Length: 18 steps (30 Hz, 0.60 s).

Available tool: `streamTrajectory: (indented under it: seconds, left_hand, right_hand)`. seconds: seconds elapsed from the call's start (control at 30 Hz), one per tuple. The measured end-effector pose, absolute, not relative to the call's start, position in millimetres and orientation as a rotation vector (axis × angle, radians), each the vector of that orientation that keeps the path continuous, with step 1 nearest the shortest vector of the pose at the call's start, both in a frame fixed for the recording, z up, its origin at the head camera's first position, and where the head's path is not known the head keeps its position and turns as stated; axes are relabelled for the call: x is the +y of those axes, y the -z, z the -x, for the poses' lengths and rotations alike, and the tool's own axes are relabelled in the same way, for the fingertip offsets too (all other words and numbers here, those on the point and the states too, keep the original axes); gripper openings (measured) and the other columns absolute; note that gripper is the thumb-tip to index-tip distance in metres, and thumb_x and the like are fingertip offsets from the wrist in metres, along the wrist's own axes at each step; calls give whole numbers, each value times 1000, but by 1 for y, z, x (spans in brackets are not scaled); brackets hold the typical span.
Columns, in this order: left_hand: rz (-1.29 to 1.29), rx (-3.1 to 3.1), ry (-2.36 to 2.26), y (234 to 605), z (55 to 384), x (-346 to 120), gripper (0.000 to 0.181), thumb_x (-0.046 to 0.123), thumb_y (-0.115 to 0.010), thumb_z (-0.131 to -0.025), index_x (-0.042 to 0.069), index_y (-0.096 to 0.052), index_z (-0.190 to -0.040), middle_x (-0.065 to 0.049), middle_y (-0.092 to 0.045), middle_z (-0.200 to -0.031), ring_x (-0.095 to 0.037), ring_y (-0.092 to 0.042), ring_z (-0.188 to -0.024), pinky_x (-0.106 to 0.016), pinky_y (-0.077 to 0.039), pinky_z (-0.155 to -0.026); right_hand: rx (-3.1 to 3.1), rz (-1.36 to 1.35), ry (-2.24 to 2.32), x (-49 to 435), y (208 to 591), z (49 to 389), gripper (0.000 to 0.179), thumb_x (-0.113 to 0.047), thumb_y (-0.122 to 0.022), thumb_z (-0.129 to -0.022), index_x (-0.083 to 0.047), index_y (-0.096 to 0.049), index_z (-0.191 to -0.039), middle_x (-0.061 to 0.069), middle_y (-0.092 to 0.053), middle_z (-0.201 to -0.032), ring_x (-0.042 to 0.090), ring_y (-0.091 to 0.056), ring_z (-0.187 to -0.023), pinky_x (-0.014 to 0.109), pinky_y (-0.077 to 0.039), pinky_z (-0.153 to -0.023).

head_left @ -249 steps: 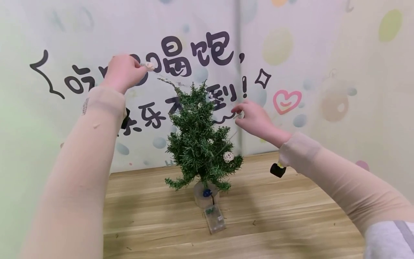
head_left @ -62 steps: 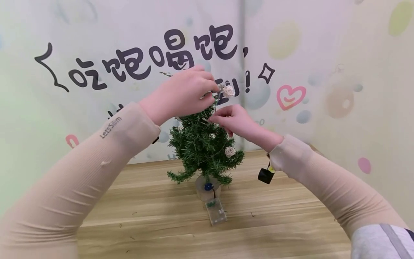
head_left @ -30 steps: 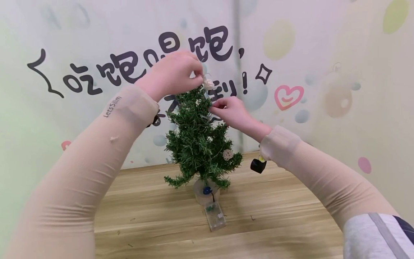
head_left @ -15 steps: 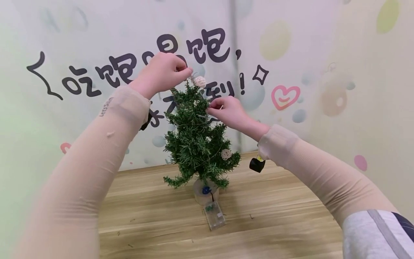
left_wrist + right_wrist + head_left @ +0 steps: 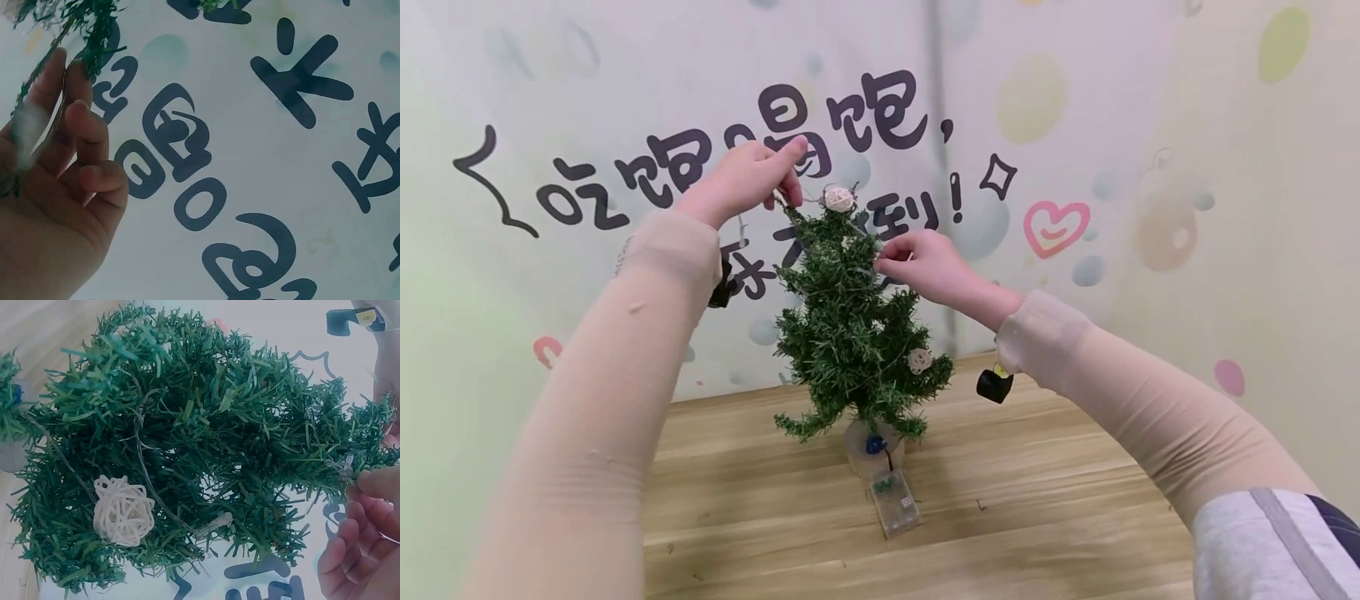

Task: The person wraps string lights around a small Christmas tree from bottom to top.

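Note:
A small artificial Christmas tree (image 5: 842, 333) stands on the table with a thin light string (image 5: 142, 464) wound through its branches. At the tree's top, my left hand (image 5: 741, 179) touches a thin upper branch; its thumb stands up, apart from the fingers. In the left wrist view that branch lies along the loosely bent fingers (image 5: 87, 128). My right hand (image 5: 928, 267) pinches the light string between thumb and index finger at the upper right side. A white wicker ball (image 5: 838, 199) sits by the treetop, and another wicker ball (image 5: 124, 512) hangs lower on the right.
A clear battery box (image 5: 895, 504) lies before the round tree base (image 5: 857, 454), joined by a dark wire near a blue piece (image 5: 876, 444). Behind the wooden table (image 5: 1037, 500) rises a printed wall (image 5: 1075, 108). Small dark bits lie on the tabletop.
The left hand has moved from the string and upper ball leftward to the top branch, its thumb lifting away. The upper ball now rests at the treetop. The right hand keeps its pinch.

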<state>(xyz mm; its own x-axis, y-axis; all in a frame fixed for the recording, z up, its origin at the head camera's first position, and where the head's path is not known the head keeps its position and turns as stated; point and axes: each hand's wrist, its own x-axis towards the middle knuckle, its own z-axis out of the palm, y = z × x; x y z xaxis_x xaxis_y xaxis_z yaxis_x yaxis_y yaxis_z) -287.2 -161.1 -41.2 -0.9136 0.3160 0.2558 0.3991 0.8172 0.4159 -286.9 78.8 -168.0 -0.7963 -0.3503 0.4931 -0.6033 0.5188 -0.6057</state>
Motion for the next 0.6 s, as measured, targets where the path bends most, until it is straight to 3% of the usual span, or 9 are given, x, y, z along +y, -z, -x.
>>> streamTrajectory:
  seconds: [0.17, 0.33, 0.6]
  left_hand:
    - [600, -2870, 636, 36, 283, -163, 77, 73, -24, -92, 8, -66, -93, -10, -58, -110, -27, -51, -90, -41, -35, -87]
    - [625, -2851, 595, 29, 280, -165, 74, 72, -27, -92, 8, -63, -87, -8, -58, -97, -26, -49, -90, -39, -34, -83]
    - [654, -2823, 688, 31, 283, -185, 69, 66, -32, -95, 7, -67, -87, -8, -64, -91, -26, -51, -95, -45, -34, -97]
  right_hand:
    - [-2456, -824, -1132, 78, 169, 286, 18, -22, -64, -92, -8, -73, -85, 9, -69, -87, 19, -58, -75, 31, -45, -70]
    - [-2448, -811, -1150, 79, 170, 286, 17, -22, -66, -91, -7, -73, -86, 11, -69, -89, 19, -58, -75, 31, -45, -70]
    - [-2460, -815, -1132, 79, 168, 287, 18, -22, -65, -91, -7, -73, -88, 8, -69, -88, 19, -59, -77, 31, -46, -70]
